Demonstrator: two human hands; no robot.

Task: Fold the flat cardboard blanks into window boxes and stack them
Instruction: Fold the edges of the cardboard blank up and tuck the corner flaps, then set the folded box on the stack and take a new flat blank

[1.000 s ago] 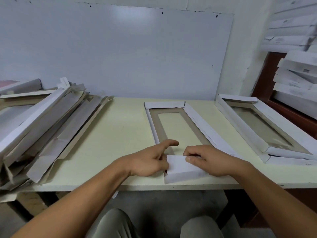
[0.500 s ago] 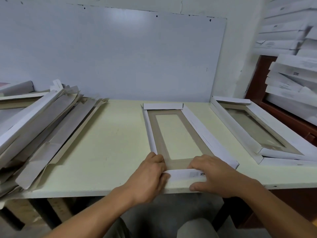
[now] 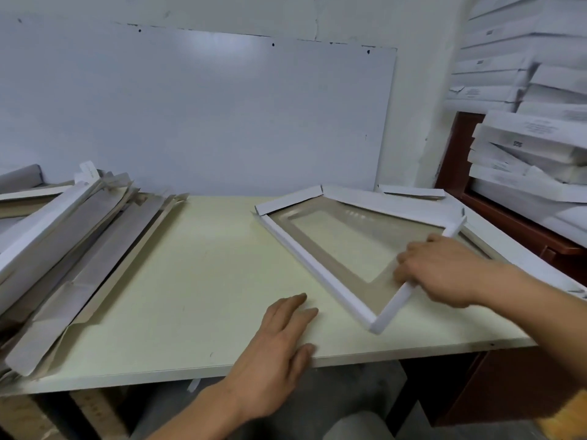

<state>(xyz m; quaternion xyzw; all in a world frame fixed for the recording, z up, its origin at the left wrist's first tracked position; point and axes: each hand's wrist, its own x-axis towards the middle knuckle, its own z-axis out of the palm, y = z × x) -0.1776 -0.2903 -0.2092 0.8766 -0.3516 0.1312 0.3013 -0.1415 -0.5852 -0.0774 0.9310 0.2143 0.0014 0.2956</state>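
Window box (image 3: 320, 274): a folded white cardboard frame with a brown inner border and a clear film window, lying on the worktop (image 3: 197, 281) right of centre.
Long axis: run diagonally, from the near corner by the front edge up and away towards the back wall; the far end is overlapped onto a second folded box (image 3: 413, 192) at the right.
Right hand (image 3: 444, 269): curled round the near short wall of the box, which is gripped between fingers and thumb.
Left hand (image 3: 279, 341): laid flat on the worktop near the front edge, fingers straight and slightly spread, nothing held; kept just apart from the box.
Flat blanks (image 3: 63, 249): heaped loosely at the left.
Finished boxes (image 3: 524, 138): stacked on shelving at the right.
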